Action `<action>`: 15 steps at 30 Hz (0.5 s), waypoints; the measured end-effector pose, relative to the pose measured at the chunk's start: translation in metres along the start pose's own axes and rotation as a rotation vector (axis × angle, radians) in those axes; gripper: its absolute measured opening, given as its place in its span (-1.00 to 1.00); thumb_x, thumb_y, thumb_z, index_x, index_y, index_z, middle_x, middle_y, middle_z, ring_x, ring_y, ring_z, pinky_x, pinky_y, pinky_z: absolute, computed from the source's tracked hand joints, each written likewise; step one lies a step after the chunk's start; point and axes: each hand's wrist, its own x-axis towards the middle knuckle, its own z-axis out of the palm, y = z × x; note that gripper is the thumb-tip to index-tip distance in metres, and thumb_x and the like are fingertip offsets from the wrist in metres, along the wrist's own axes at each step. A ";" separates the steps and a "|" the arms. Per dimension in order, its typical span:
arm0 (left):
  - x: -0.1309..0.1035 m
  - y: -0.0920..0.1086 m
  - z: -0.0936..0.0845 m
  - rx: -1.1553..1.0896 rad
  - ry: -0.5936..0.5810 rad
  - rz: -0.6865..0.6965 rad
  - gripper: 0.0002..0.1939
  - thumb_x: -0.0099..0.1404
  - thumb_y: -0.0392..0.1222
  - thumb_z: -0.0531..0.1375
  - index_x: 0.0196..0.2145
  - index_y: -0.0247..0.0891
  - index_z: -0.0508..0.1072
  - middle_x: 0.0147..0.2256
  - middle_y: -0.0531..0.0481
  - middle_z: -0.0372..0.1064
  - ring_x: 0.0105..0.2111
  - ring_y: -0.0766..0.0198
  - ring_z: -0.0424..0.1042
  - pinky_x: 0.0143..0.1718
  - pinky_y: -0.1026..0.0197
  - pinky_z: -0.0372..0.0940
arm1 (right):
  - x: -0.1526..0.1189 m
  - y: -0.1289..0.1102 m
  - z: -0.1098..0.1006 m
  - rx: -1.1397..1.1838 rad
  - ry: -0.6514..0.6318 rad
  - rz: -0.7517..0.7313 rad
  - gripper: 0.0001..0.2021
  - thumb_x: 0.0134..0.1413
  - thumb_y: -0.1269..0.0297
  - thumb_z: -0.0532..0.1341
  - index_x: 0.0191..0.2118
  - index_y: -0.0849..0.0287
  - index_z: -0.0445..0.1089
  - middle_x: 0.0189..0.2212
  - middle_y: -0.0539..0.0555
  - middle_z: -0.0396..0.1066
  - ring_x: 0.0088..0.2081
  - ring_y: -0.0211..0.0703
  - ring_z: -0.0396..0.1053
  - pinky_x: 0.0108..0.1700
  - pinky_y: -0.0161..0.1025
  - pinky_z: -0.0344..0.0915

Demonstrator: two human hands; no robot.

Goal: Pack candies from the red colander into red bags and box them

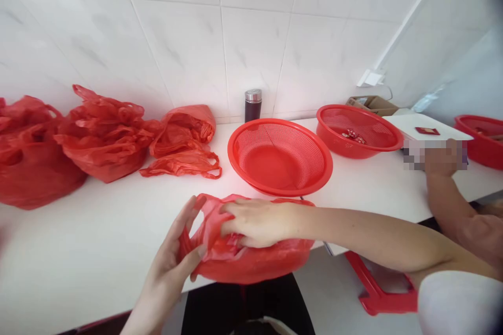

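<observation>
Spreading the mouth of a red carrier bag [255, 270], the left hand [168, 259] holds its thumb well apart from its fingers, the film and handle stretched between them, probably so that the opening gapes for the other hand. The right hand [263, 222] reaches in from the right, its visible fingers parted and bent; the tips are partly hidden, so I cannot tell whether they pinch anything. The bag overhangs the near edge of the white table [98, 241], seemingly to sit close to the body. Just beyond stands a red plastic colander [241, 144], within easy reach, with a steel-lidded flask [253, 107] behind it near the back edge, presumably out of the arms' way. More red plastic bags [104, 138] crowd toward the back left corner. Toward the right end, a co-worker's hand [442, 161] is at a white-topped device, probably a scale, bearing a small red packet [427, 131].
</observation>
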 end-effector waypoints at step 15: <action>-0.003 0.008 -0.051 0.227 0.282 0.068 -0.37 0.11 0.05 0.31 0.12 -0.14 0.36 -0.33 -0.01 0.50 -0.65 0.45 0.09 -0.65 0.38 0.12 | -0.028 0.024 0.050 -0.283 -0.119 0.248 -0.74 0.16 0.54 0.09 -0.25 0.33 0.56 -0.07 0.32 0.45 -0.08 0.07 0.41 -0.12 -0.12 0.34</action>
